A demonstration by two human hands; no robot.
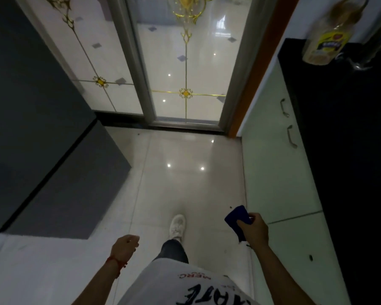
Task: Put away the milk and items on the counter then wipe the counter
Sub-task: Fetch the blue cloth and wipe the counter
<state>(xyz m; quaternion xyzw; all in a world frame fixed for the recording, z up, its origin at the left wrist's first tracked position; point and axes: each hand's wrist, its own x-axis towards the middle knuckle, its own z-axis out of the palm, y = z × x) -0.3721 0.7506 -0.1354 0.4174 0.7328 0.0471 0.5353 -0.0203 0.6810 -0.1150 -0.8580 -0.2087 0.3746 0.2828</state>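
R fingers: right hand pinched round a dark blue folded cloth; thumb on top, other fingers hidden under the fabric.
Cloth: upper part sticks out past the knuckles twd the floor ahead, lower end hangs below the palm; held in the air, touching nothing else.
L fingers: left hand curled into a loose fist, nothing in it.
L wrist: thin red thread bracelet round it.
Arms: both bare, reaching fwd from the bottom edge, either side of the body.
Body: white T-shirt w/ black and red lettering, dark trouser leg, one white sneaker flat on the floor between the hands.
Floor: glossy pale tiled floor, small ceiling-light reflections on it.
R side: pale green-white lower cabinets w/ two metal bar handles, just beside the right hand; black countertop above them.
Counter items: clear bottle w/ yellow label at the far end of the countertop, blurred, contents look pale brown but hard to tell; a clear glass item just beside it, shape unclear.
Milk: can't make it out in this view.
Ahead: frosted glass sliding doors w/ gold ornamental lines, grey metal frames, shut.
L side: large dark grey appliance or cabinet front, well apart from the left hand.
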